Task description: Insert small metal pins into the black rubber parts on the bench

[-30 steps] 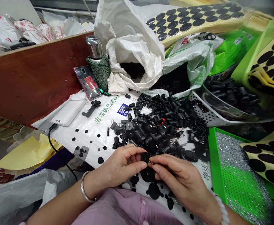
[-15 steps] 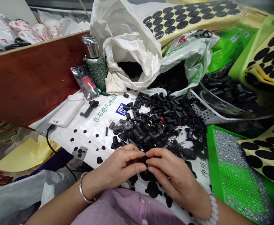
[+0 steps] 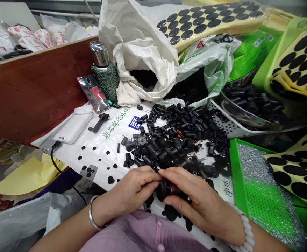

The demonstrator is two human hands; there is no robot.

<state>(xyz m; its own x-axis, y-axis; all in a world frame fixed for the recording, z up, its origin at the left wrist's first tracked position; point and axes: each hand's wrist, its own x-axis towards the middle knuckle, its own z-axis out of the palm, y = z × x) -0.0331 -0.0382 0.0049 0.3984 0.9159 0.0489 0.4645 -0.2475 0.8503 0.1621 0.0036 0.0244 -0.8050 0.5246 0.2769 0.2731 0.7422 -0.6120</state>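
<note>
My left hand (image 3: 137,189) and my right hand (image 3: 199,201) meet over the near side of the work surface. Between them is a dark, rounded black plastic part (image 3: 165,189), mostly covered by fingers, so its exact kind cannot be made out. My left thumb and fingers pinch at its left side. The right index finger reaches across above it to the left fingertips, while the right thumb sits lower down. Just beyond my fingers lies a heap of black plastic parts (image 3: 153,148), with short tubes, knob-like pieces and several springs.
On the right stands a green tray (image 3: 234,175) of small metal pins. Behind it are a white perforated basket (image 3: 223,122) and open white bags (image 3: 145,52). At left lie a white power bank (image 3: 73,127) with a cable, a phone (image 3: 93,92) and a steel-capped bottle (image 3: 105,73).
My right thumb has moved down and away from the right index finger, widening the gap. More of the black part shows between the hands. The view has shifted slightly.
</note>
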